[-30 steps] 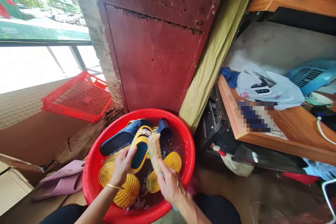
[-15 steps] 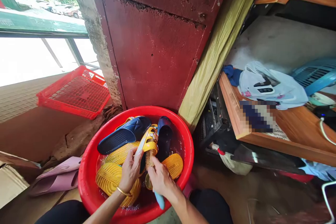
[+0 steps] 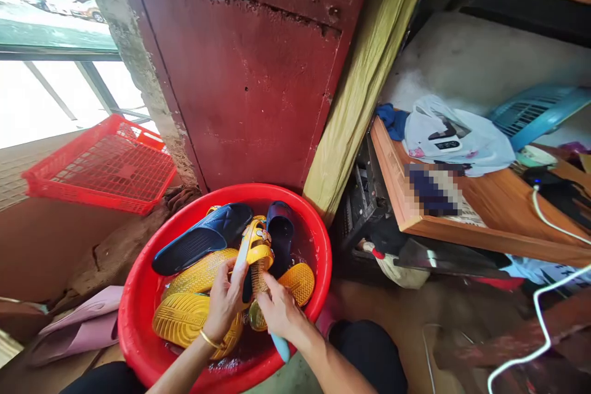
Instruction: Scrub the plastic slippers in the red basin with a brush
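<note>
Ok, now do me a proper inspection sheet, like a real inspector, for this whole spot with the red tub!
Surface: red basin, water inside
Things in use: yellow sandal; blue-handled brush, its bristles at the sandal's strap; navy slipper and yellow soles nearby in the basin
Clutter: pink slippers beside the basin; plastic bag on the wooden desk
Left hand: holds the sandal
Right hand: grips the brush
Cables: white cable across the desk
Surroundings: dark red door, red crate, parked cars outside

No lettering or number is legible here.
</note>
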Tool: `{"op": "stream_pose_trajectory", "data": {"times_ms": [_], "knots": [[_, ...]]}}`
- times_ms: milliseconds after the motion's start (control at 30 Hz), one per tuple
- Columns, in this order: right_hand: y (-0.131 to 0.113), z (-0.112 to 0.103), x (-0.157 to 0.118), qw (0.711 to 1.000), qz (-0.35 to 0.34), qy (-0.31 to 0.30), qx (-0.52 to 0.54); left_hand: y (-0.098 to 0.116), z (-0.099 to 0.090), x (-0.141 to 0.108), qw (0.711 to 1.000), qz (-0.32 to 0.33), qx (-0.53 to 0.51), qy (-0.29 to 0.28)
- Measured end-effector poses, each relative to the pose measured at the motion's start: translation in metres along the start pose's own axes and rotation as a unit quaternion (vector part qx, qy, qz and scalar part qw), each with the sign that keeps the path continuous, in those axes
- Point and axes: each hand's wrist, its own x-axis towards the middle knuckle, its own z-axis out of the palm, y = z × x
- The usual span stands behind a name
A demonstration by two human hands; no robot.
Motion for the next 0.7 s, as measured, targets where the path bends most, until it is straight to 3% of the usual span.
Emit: {"op": "stream_pose_trajectory", "data": {"times_ms": [167,333,400,467,533,600,700], "knots": [[-0.002,0.001,-0.029,0.988,-0.033,-0.145,0.043,0.005,-0.025,0.026,0.997,-0.013,0.024,0.068],[0.01,-0.042,-0.038,0.959,0.037,-0.246,0.137,0.006,-0.04,0.04,0.996,-0.076,-0.013,0.047],[0.017,-0.06,-0.032,0.952,0.067,-0.214,0.208,0.008,-0.038,0.039,0.988,-0.121,-0.086,0.04],[0.024,-0.069,-0.025,0.951,0.06,-0.118,0.281,0.012,-0.034,0.035,0.976,-0.156,-0.15,0.003],[0.03,-0.065,-0.017,0.946,0.042,-0.007,0.321,0.018,-0.032,0.03,0.974,-0.151,-0.159,-0.055],[0.034,-0.054,-0.01,0.944,0.045,0.061,0.32,0.022,-0.032,0.024,0.989,-0.087,-0.099,-0.075],[0.034,-0.04,-0.002,0.95,0.053,0.049,0.303,0.025,-0.034,0.014,0.995,0.084,0.05,-0.023]]}}
